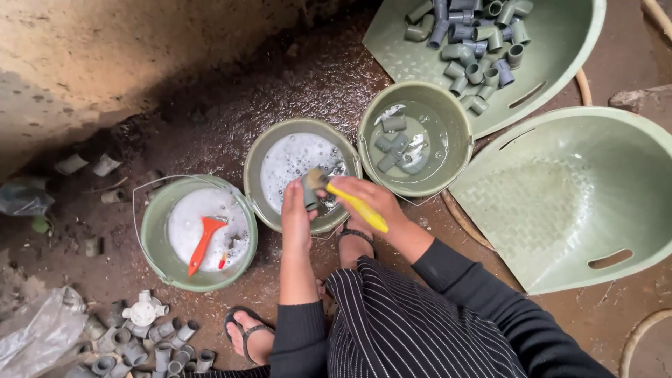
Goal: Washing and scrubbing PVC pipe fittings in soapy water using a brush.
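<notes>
At the centre of the frame, the left hand grips a grey pipe fitting over the middle bucket of soapy water. The right hand is closed around a yellow-handled brush, its bristles against the fitting. Left of it, a second bucket holds foam and an orange scraper. Upper right, a third bucket holds rinsed fittings. A green basin at the top right is heaped with grey fittings; another basin lies at the right. A clear plastic bag sits at the lower left.
</notes>
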